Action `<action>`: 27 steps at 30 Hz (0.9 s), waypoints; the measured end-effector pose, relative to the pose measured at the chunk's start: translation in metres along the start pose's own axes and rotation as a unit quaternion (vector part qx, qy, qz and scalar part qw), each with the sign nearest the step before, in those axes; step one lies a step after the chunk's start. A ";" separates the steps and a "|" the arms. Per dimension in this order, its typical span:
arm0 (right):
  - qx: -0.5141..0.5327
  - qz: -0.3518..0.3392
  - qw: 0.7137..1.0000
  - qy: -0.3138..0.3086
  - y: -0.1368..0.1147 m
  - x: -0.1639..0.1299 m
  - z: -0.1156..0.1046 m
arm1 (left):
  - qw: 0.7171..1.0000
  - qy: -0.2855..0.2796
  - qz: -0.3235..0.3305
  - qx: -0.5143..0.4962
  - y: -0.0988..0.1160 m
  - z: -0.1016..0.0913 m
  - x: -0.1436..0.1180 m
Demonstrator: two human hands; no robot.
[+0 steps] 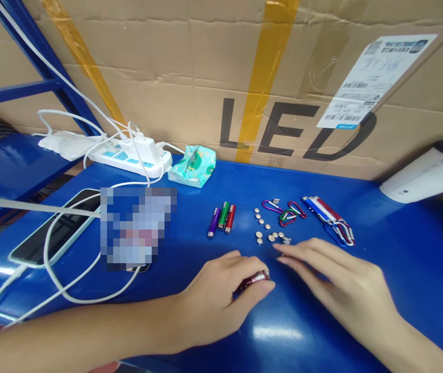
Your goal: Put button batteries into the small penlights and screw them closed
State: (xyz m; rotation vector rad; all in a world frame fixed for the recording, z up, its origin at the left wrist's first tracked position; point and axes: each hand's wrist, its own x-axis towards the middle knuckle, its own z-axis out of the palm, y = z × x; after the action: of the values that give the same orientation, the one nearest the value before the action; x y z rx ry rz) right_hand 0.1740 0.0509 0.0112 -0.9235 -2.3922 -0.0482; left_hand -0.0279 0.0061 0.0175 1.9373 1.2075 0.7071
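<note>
1. Left hand [221, 298], low centre of the blue table [419, 259]: fingers curled around a small red metal tube [255, 278], its silver end showing at the fingertips.
2. Right hand [338, 282], at 3 o'clock from the left: flat and holding nothing, fingertips touching the nearest of the button cells [268, 228].
3. Button cells: scattered at 12 o'clock from the red tube.
4. Three small tubes [222, 219], purple, green and red, side by side at 11 o'clock from the left hand.
5. Carabiner clips [285, 211], beyond the cells at 12 o'clock from them.
6. Assembled keychain lights [328, 217], at 12 o'clock from the right hand.
7. Power strip [130, 158] and phone [56, 228], far left.
</note>
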 end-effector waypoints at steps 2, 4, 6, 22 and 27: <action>0.064 0.003 0.997 -0.032 -0.002 0.001 0.002 | 1.000 -0.009 -0.004 0.002 -0.001 0.000 0.000; 0.087 0.007 0.995 -0.055 -0.004 0.001 0.004 | 1.000 -0.011 -0.008 0.003 -0.003 0.000 0.000; 0.092 0.011 0.994 -0.066 -0.004 0.001 0.006 | 1.000 -0.004 -0.010 -0.003 -0.004 0.001 0.000; 0.094 0.051 0.992 -0.072 -0.004 0.002 0.005 | 0.998 0.007 -0.054 -0.042 -0.005 0.003 -0.003; 0.136 0.031 0.990 -0.021 -0.009 0.003 0.003 | 0.998 0.023 -0.052 -0.030 -0.004 0.003 -0.003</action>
State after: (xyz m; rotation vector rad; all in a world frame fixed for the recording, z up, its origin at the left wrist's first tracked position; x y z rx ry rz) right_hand 0.1650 0.0469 0.0119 -0.8739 -2.3324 0.3178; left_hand -0.0289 0.0037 0.0124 1.8048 1.2910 0.7284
